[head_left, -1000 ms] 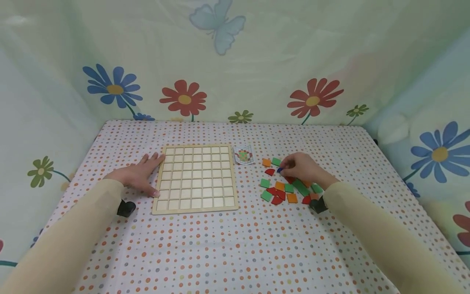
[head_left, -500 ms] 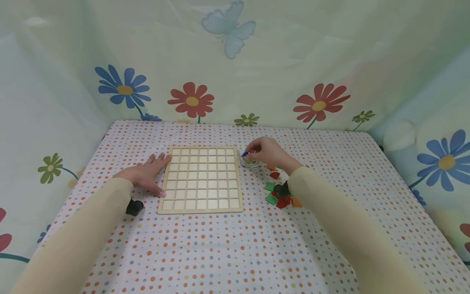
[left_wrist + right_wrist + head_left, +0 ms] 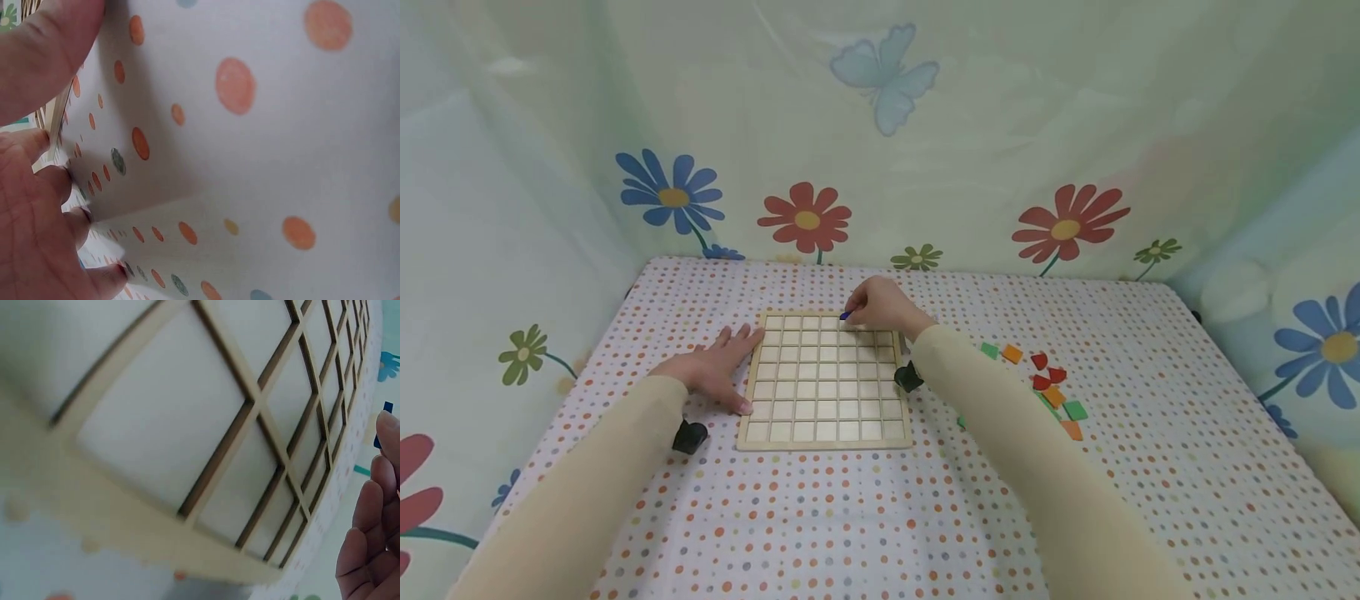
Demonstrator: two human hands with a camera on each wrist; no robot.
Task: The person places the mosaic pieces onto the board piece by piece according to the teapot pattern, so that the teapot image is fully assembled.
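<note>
A square wooden grid board lies flat on the table, its cells bare where they show. My left hand rests at its left edge with fingers spread, thumb and fingertips touching the frame. Over the board's far edge, right of its middle, my right hand pinches a small dark blue piece between thumb and forefinger. In the right wrist view the blue piece stands out past the fingertips, with the board's cells close by. The left wrist view shows the thumb and curved fingers near the frame.
Right of the board lie several loose flat pieces: red ones, green squares and orange squares. The right forearm hides part of that pile. A flowered curtain stands behind the dotted tablecloth.
My right hand has carried the blue piece left from the loose pieces, past the small picture card, to the board's far edge. The left hand has stayed at the board's left edge.
</note>
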